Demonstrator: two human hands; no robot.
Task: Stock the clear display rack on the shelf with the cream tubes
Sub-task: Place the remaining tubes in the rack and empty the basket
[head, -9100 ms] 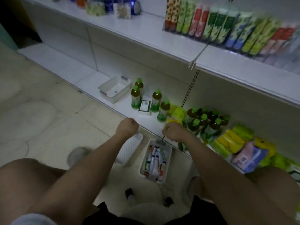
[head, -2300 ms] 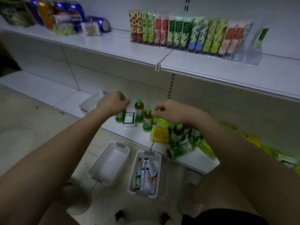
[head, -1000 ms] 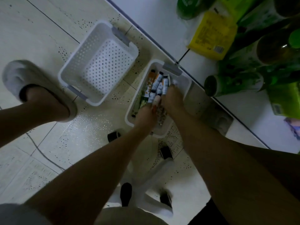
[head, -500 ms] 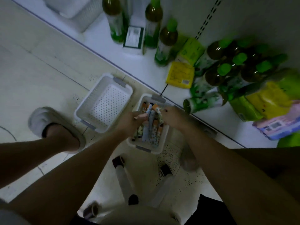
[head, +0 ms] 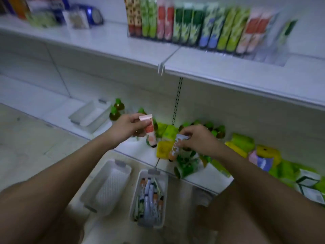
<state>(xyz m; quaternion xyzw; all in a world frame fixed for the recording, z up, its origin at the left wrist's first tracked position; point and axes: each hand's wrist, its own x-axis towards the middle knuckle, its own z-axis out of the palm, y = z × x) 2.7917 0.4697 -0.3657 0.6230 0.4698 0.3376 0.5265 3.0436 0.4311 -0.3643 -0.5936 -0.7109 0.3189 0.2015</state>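
Note:
My left hand [head: 127,126] grips a pink cream tube [head: 149,131] by its crimped end, cap hanging down. My right hand [head: 197,139] pinches an orange and blue cream tube [head: 175,148] the same way. Both hands hover above the lower shelf, well below the clear display rack [head: 269,53] on the upper shelf. The rack holds a row of upright tubes [head: 184,25]; its right end looks nearly bare. On the floor below, a white basket [head: 163,180] holds several more tubes [head: 149,198].
An empty white perforated basket [head: 107,189] sits left of the tube basket. The lower shelf [head: 140,150] carries green-capped bottles [head: 117,110], yellow and green packets [head: 241,143] and a white bin [head: 91,115]. Blurred packages [head: 52,14] stand at the upper shelf's left.
Both hands have lifted out of the floor basket, each holding a tube, and risen in front of the lower shelf. The view has tilted up to show the rack.

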